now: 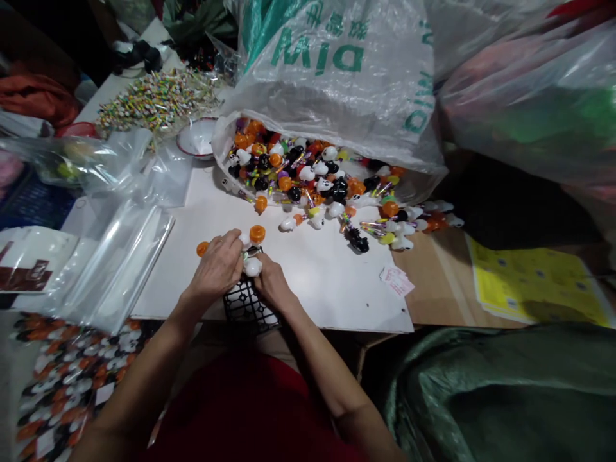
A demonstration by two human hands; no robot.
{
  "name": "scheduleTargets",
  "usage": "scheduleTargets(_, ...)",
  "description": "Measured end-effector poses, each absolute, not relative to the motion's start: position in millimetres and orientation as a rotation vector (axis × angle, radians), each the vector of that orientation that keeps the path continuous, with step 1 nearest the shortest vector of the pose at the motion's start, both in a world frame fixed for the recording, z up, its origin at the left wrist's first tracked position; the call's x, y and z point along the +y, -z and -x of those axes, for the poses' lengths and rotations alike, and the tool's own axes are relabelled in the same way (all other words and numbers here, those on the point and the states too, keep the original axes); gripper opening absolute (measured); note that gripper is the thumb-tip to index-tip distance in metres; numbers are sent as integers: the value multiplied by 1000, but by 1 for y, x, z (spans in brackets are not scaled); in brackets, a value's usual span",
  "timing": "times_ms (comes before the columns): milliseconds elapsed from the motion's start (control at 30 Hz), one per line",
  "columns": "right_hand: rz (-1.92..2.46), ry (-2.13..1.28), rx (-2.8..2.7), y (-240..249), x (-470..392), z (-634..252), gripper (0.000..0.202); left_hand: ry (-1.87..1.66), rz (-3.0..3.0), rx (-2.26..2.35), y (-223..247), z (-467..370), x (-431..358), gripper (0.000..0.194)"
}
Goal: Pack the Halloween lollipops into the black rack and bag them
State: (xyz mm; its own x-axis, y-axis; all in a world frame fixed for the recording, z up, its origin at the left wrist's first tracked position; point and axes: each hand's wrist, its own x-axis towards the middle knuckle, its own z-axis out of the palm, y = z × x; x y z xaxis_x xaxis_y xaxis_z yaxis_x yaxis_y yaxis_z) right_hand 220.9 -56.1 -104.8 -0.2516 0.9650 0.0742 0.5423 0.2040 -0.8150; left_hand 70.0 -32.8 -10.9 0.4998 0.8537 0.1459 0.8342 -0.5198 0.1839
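Over a black grid rack (248, 305) at the table's front edge, both my hands work close together. My left hand (219, 266) is closed, its fingers bent around small pieces beside a white-headed piece. From the right, my right hand (272, 282) has its fingers closed at a white figure head (253, 267). An orange pumpkin head (257, 234) stands just behind them, and another orange head (203, 248) shows left of my left hand. A woven sack (327, 83) lies open behind, spilling orange, white and black figures (308, 173).
Clear plastic bags (115, 256) lie at the left. A white bowl (197, 138) and a heap of small colourful pieces (154, 99) are at the back left. Yellow sheets (534, 282) and a paper tag (397, 280) lie right. Packed figures (77, 378) sit below left.
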Motion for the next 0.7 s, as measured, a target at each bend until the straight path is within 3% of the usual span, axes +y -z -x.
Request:
scheduleTargets(167, 1626, -856, -2105, 88, -49, -201, 24, -466, -2585, 1514, 3, -62, -31, 28)
scheduleTargets(367, 1441, -932, -2106, 81, -35, -250, 17, -244, -2778, 1429, -1, -72, -35, 35)
scheduleTargets(567, 1972, -192, -2126, 61, 28, -324, 31, -256, -2722, 1452, -5, -70, -31, 34)
scheduleTargets(700, 1802, -18, -2343, 59, 19, -327, 27, -456, -2699, 1491, -25, -80, -19, 44)
